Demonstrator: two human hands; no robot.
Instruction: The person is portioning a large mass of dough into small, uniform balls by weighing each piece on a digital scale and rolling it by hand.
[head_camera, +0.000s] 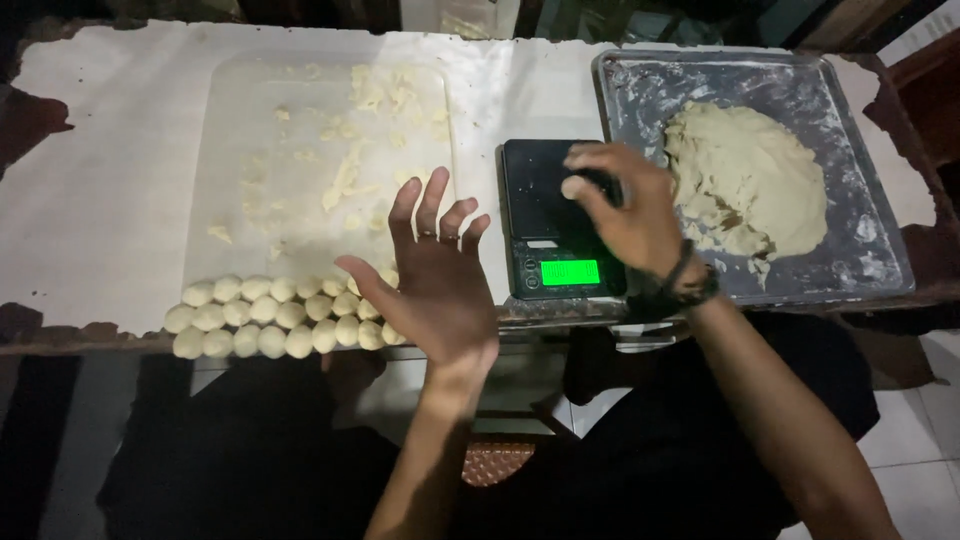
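The head camera looks down at a small piece of dough (573, 187) held in the fingertips of the right hand (625, 215), just above the black scale (560, 215) with the green screen. The fingers are curled and pinch the piece, so it is gripping it. The dough looks soft, light and a bit sticky, so it likely squashes if pressed hard; a gentle pinch with the fingertips seems the best hold. The left hand (435, 285) is open, palm up, fingers spread, and holds nothing. It hovers between the scale and the rows of little dough balls (275, 315) at the near edge of the white board (300, 130). To the right of the scale, a big lump of dough (745, 180) sits on a floury metal tray (870, 270).
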